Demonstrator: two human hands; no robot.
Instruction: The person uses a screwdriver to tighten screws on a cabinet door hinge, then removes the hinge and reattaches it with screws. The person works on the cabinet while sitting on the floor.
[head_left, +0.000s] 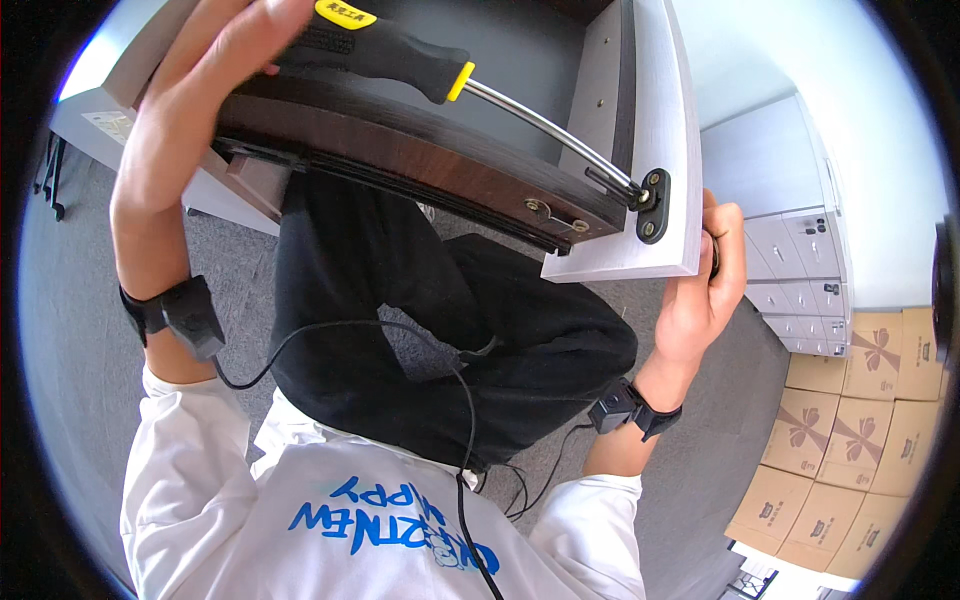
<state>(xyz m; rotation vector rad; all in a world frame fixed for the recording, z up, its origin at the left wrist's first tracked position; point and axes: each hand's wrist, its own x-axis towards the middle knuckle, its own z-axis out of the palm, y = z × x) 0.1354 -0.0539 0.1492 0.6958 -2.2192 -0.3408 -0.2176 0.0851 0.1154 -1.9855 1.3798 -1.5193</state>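
Screwdriver (459,82) meets bracket (654,210) inside panel edge (683,160), right hand (705,290) outside, cabinets (792,245) well apart

Bright; white wall (880,170) glaring; edges bowed, dark, perhaps soft

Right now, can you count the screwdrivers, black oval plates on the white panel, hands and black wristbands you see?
Screwdriver: 1
Black oval plate: 1
Hands: 2 (left hand, right hand)
Black wristbands: 2
Total: 6
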